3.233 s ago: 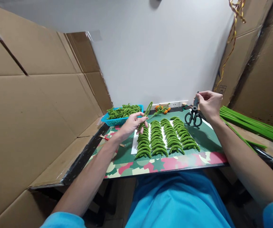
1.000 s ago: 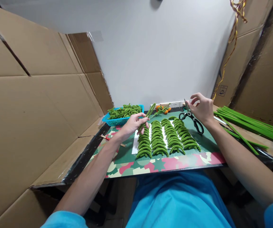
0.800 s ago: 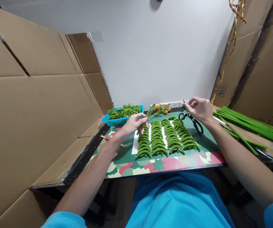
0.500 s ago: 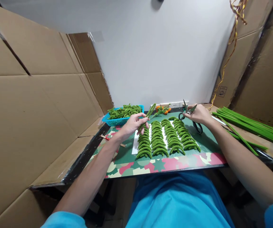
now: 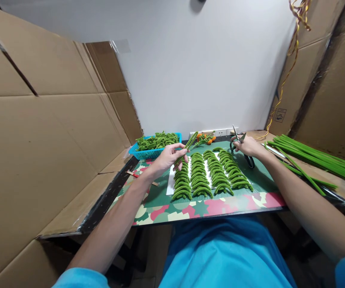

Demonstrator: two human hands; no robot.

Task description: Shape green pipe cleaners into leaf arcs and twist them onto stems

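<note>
Between the fingers of my left hand (image 5: pixel 170 157) is a bent green pipe cleaner (image 5: pixel 192 138), its looped end pointing up and away. My right hand (image 5: pixel 248 146) is closed round black-handled scissors (image 5: pixel 250 161) with the blades up and partly spread, apart from the pipe cleaner. Below and between my hands, short curved green pipe-cleaner pieces (image 5: pixel 202 179) lie in several neat rows, partly over a white sheet (image 5: pixel 170 185). My left hand covers the far end of the leftmost row.
A blue basket (image 5: pixel 144 154) heaped with green twisted pieces stands back left. Orange flowers (image 5: pixel 210 140) on green stems lie near the wall. Long green pipe cleaners (image 5: pixel 319 158) are bundled at right. A red-and-wood stick (image 5: pixel 133 174) lies at left. Cardboard panels (image 5: pixel 55 132) flank the table.
The scissor blades have drawn somewhat closer together as my right hand shifted slightly. My left hand and its pipe cleaner have barely moved.
</note>
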